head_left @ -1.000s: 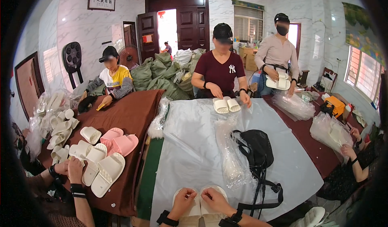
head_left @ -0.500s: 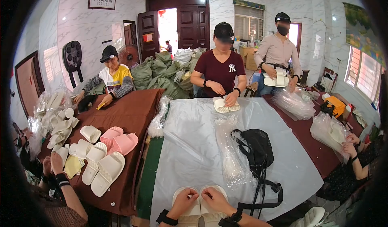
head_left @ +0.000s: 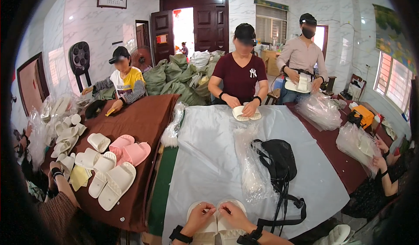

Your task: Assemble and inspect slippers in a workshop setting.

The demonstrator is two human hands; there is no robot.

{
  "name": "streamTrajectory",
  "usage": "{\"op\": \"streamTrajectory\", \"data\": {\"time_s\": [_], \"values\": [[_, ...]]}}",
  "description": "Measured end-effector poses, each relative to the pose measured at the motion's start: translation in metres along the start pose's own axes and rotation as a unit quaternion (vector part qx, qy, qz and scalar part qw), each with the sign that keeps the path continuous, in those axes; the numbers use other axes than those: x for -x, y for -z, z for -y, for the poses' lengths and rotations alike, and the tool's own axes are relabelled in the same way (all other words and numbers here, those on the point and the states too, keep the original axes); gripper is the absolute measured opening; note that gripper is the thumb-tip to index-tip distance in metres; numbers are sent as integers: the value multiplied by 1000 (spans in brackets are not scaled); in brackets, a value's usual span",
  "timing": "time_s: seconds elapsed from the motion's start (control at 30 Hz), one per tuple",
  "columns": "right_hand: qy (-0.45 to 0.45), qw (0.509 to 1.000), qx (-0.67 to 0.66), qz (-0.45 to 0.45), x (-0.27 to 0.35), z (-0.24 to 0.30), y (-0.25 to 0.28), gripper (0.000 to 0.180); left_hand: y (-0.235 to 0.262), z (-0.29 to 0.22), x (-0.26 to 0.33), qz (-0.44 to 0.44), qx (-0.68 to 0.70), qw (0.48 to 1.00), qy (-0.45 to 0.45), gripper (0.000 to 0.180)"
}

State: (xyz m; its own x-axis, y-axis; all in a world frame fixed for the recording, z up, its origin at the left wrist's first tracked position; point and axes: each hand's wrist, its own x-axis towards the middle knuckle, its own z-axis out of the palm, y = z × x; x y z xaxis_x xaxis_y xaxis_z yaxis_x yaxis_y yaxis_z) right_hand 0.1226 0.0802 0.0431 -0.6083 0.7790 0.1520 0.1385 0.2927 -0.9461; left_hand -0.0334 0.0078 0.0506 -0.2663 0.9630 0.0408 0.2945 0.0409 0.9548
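Observation:
A pair of cream-white slide slippers (head_left: 229, 237) lies side by side at the near edge of the grey-white sheet (head_left: 200, 157), toes away from me. My left hand (head_left: 200, 216) rests over the left slipper, its fingers curled and pinched near the inner edge. Over the right slipper my right hand (head_left: 233, 215) mirrors it, fingertips pressed together close to the left ones. Whatever the two pinches hold is too small or hidden to make out. Both wrists wear black bands.
Right of centre lie a bundle of clear plastic bags (head_left: 251, 170) and a black bag (head_left: 279, 160) with a trailing strap. On the brown-covered table (head_left: 152, 118) are white slippers (head_left: 117, 186) and pink slippers (head_left: 136, 153). Across from me a co-worker (head_left: 242, 77) handles white slippers; others work around.
My hands stay nearly in place over the slippers. The co-worker opposite has brought both hands onto their slippers. At the left, another person's hands have moved lower.

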Motion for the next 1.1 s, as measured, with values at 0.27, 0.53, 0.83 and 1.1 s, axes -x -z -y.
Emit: {"op": "streamTrajectory", "data": {"time_s": [0.27, 0.53, 0.83, 1.1], "values": [[26, 999, 19, 8, 0, 0, -1, 17, -3, -2, 1, -9, -8, 1000, -3, 15], [10, 1000, 14, 1, 1, 0, -1, 16, -4, -2, 0, -19, -9, 1000, 3, 13], [16, 1000, -4, 4, 61, 74, 54, 12, 33, -59, 62, -167, -27, 980, -104, 8], [2, 965, -19, -261, 94, 111, 197, 3, 72, -41, 79, -251, -31, 966, -59, 7]]}}
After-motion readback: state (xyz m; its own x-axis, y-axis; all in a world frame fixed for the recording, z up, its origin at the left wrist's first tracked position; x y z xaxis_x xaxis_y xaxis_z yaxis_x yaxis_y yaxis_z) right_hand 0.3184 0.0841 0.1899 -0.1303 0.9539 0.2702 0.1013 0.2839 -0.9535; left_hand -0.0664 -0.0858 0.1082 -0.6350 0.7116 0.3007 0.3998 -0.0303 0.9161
